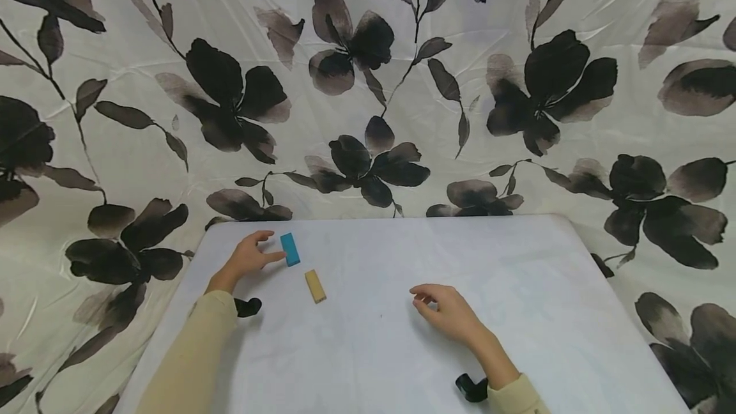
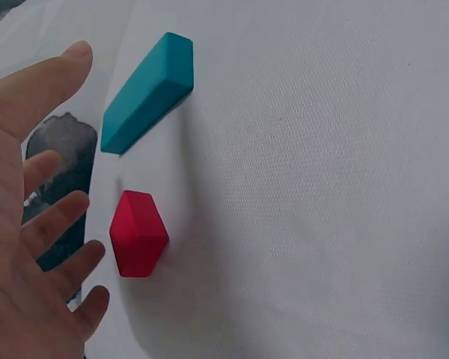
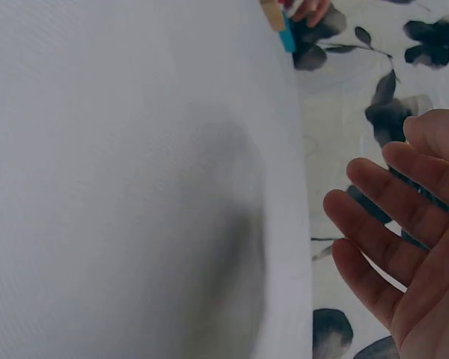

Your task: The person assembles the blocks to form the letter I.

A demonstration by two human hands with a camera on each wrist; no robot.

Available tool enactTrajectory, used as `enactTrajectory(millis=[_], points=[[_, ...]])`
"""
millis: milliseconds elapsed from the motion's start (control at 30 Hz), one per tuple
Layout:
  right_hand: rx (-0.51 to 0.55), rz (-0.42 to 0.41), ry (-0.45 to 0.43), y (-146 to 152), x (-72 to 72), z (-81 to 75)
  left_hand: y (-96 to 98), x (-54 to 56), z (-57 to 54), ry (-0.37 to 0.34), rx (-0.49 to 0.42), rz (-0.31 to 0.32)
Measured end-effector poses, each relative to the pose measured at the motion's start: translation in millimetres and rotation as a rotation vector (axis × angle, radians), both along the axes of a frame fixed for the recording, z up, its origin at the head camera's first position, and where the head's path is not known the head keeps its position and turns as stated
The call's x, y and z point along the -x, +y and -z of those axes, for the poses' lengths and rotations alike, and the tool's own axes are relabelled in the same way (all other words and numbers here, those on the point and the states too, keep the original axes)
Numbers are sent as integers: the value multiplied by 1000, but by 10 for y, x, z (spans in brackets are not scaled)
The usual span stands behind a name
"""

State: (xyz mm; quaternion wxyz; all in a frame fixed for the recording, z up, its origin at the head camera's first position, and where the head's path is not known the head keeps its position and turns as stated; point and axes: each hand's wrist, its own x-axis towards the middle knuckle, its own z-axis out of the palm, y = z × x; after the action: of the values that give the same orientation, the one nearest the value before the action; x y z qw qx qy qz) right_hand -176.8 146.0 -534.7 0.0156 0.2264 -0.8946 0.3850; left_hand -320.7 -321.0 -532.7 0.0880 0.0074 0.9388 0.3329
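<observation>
My left hand (image 1: 248,257) is over the table's far left part, fingers spread and holding nothing. Its thumb tip comes close to a blue rectangular block (image 1: 290,250); whether they touch I cannot tell. In the left wrist view a red block (image 2: 138,235) lies near the fingertips, apart from them, below the blue block (image 2: 150,93); the hand hides it in the head view. A yellow block (image 1: 315,286) lies nearer than the blue one. Farther right, my right hand (image 1: 445,313) hovers over the table with loosely bent fingers and nothing in it.
The blocks lie on a white table (image 1: 368,350) with rounded far corners. Behind its far edge hangs a pale cloth (image 1: 448,126) with dark flowers. A black wrist-worn device (image 1: 248,307) shows at the left wrist, and another black device (image 1: 471,388) at the right.
</observation>
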Motion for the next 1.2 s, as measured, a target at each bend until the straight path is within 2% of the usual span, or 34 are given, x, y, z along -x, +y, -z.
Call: enactTrajectory(millis=[200,400,667,967,1067,1200], points=[[13,-49,-8,-62,-28,62,-24,29,23,-16,-2,-7],[10,-54,-21,-70,-68,112,17,51,127,-6,-9,-1],[31,-81,-49,-174,-69,170,13,39,169,-7,131,8],[54,-83,-69,-266,-83,215,74,16,167,4,200,-16],[62,-76,-62,-298,-92,244,85,10,184,33,211,-16],[81,-76,-96,-330,-158,307,90,-22,236,63,208,-6]])
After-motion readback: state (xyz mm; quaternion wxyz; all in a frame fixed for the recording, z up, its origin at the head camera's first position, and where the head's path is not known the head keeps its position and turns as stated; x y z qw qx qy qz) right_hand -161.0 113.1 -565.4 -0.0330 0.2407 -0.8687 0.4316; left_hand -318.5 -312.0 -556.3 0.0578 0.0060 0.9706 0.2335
